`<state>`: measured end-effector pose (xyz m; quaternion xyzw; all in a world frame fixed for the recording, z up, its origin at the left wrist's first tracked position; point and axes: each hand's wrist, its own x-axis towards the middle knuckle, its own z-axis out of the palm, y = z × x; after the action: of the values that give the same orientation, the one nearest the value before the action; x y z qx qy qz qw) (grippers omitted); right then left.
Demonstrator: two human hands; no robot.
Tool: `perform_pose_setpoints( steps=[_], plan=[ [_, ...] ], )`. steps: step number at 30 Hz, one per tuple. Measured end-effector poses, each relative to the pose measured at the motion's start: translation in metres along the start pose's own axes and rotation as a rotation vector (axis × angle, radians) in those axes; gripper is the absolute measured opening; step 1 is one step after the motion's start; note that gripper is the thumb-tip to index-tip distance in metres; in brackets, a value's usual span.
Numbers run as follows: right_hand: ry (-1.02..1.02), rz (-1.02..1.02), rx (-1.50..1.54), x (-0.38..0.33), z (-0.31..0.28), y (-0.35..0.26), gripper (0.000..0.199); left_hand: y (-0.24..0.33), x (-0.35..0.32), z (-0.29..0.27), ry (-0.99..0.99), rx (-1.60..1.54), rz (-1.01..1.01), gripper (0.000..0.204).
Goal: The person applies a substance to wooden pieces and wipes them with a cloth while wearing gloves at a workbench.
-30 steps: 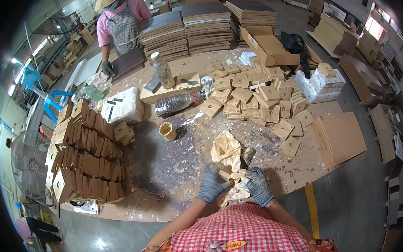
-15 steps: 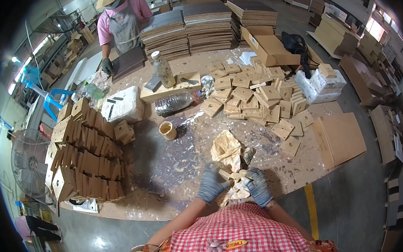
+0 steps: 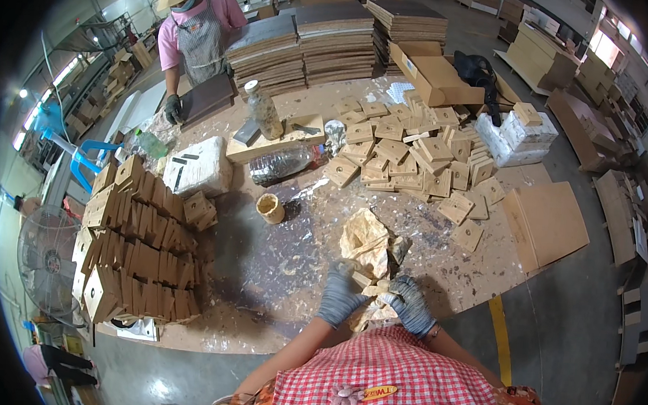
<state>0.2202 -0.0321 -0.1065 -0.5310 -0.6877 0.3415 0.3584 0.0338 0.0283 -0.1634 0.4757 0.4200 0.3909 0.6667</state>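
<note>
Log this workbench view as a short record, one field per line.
Left hand: gloved, gripping a small wooden piece
Right hand: gloved, close by; exact grip unclear
Beyond hands: crumpled yellowish sheet
Table left: stacked wooden blocks
Table middle: open tub
Table far side: loose block pile
Opposite: co-worker's gloved hand at dark panel

A small wooden piece [image 3: 361, 280] is held in the gloved left grip [image 3: 340, 292], with the gloved right grip [image 3: 410, 306] placed close beside it. Crumpled stained sheeting [image 3: 362, 238] is spread just beyond both; wooden blocks [image 3: 139, 247] are stacked leftward, and loose blocks [image 3: 436, 183] are heaped farther beyond.
</note>
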Motion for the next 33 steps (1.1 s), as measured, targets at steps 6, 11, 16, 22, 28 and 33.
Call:
perform_pose_setpoints(
  steps=[6, 11, 16, 22, 28, 33],
  plan=[
    [0.086, 0.077, -0.006, -0.002, -0.001, 0.006, 0.027, 0.031, -0.009, 0.010, 0.106, 0.523, 0.159, 0.084],
    [0.090, 0.051, -0.010, -0.002, -0.002, 0.000, 0.026, 0.043, -0.011, 0.012, 0.105, 0.624, 0.230, 0.069],
    [0.205, 0.015, -0.105, -0.001, -0.004, 0.020, 0.027, 0.030, -0.008, 0.006, 0.155, 0.835, 0.321, 0.062],
    [0.158, 0.038, -0.026, 0.007, -0.008, 0.012, 0.022, 0.032, -0.007, 0.004, 0.168, 0.822, 0.320, 0.058],
    [0.133, 0.020, 0.004, 0.015, -0.018, 0.011, 0.020, 0.028, -0.014, 0.000, 0.178, 0.744, 0.430, 0.065],
    [0.048, 0.032, 0.035, 0.042, -0.025, 0.020, 0.023, -0.017, -0.020, -0.004, 0.181, 0.302, 0.400, 0.086]
  ],
)
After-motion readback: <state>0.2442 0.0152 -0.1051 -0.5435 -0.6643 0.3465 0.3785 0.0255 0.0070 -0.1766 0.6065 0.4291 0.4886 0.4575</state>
